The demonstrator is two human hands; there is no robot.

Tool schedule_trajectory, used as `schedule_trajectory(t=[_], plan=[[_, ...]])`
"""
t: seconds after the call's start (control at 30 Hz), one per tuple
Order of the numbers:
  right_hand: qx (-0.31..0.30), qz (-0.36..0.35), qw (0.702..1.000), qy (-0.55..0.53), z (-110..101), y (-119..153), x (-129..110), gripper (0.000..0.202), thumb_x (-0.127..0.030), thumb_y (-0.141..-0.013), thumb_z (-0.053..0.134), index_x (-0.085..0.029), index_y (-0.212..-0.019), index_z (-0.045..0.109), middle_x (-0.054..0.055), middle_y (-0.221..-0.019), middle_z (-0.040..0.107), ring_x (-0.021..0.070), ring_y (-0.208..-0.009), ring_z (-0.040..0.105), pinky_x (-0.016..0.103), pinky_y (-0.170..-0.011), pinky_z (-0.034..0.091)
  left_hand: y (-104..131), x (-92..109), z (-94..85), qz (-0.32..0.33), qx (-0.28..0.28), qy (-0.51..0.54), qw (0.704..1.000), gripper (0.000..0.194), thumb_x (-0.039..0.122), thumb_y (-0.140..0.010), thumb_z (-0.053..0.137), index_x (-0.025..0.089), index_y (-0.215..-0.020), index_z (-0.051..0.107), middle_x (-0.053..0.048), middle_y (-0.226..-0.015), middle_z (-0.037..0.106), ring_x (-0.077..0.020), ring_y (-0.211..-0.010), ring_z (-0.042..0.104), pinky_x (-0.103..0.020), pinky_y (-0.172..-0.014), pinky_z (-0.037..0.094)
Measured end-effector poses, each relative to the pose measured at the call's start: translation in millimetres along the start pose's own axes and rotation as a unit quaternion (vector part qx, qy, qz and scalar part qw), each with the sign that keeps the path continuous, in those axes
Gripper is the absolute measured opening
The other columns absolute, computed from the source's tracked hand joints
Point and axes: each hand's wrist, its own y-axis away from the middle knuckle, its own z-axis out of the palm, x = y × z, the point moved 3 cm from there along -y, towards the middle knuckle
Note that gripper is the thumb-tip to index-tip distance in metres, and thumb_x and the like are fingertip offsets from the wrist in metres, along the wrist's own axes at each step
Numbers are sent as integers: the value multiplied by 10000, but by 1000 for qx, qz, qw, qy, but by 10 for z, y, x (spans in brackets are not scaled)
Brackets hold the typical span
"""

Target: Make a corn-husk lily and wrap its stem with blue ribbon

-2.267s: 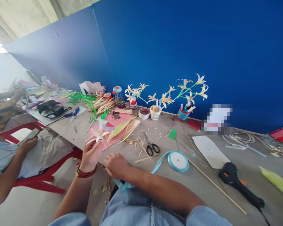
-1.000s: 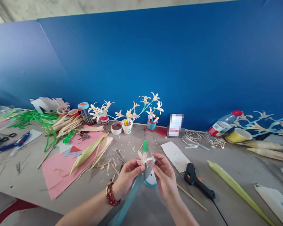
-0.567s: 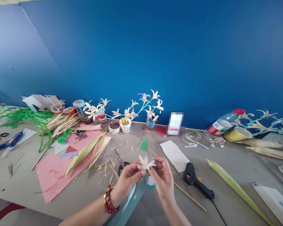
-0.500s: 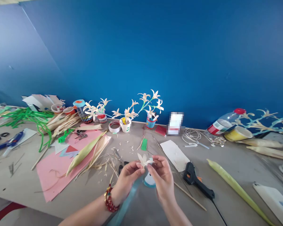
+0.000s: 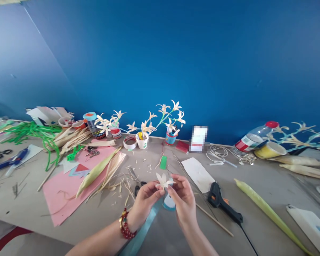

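A small cream flower [image 5: 163,180] with pointed petals is pinched between my two hands, low in the middle of the view. My left hand [image 5: 147,199], with red beads on its wrist, grips the flower's base between thumb and fingertips. My right hand [image 5: 184,199] holds the other side of that base, its thumb close to the left one. A light blue ribbon [image 5: 142,227] trails from under my left hand toward the front edge. Just behind my right fingers, a blue-and-white ribbon roll [image 5: 169,202] lies partly hidden.
On the right lie a black glue gun [image 5: 223,204], a thin stick [image 5: 214,219] and a green corn husk [image 5: 269,213]. Pink paper [image 5: 61,192] with husks spreads to the left. Cups of finished flowers [image 5: 170,138] stand along the blue wall, and scissors [image 5: 138,188] rest behind my left hand.
Both hands keep their pinch on the flower, which is tilted very slightly differently. The whole view has shifted a little; nothing else has visibly moved.
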Motion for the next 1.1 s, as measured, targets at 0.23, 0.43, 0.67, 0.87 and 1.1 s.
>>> schedule_trajectory(t=[0.23,0.43,0.67,0.87,1.1], plan=[[-23,50,994,-90,-67,-81,-48,278,-287,-734,801,-234,-964,656,6,-821,636,150,-718,612,248,-631,482,3,8,-16,-5,-6,-13,1000,176,283,-704,813,154,-735,698,-8,-735,620,-120,-713,528,-228,-722,413],[-74,98,987,-104,-109,-163,-183,261,-256,-699,819,-232,-889,642,-10,-784,629,143,-687,595,233,-609,471,2,25,-40,-4,-6,-28,1000,187,298,-705,813,150,-731,701,-12,-753,602,-118,-723,514,-218,-713,404],[-37,2,998,42,-217,-184,-239,196,-302,-706,819,-207,-808,682,40,-795,711,192,-742,644,294,-671,517,20,38,-2,-6,-19,-38,999,197,302,-706,813,143,-725,698,-13,-736,590,-115,-700,504,-218,-678,399],[-35,-126,980,150,-201,-128,-264,127,-319,-825,711,-221,-903,691,58,-861,702,207,-790,646,336,-740,519,25,26,-6,10,-6,-36,999,198,304,-707,809,146,-721,692,-14,-747,586,-120,-713,503,-226,-693,397],[-25,-85,991,104,-235,-185,-297,174,-358,-847,686,-222,-952,657,47,-906,643,194,-805,613,312,-738,509,21,53,-6,24,-7,-60,998,229,326,-699,813,141,-696,676,-7,-703,558,-116,-679,473,-225,-660,375]])
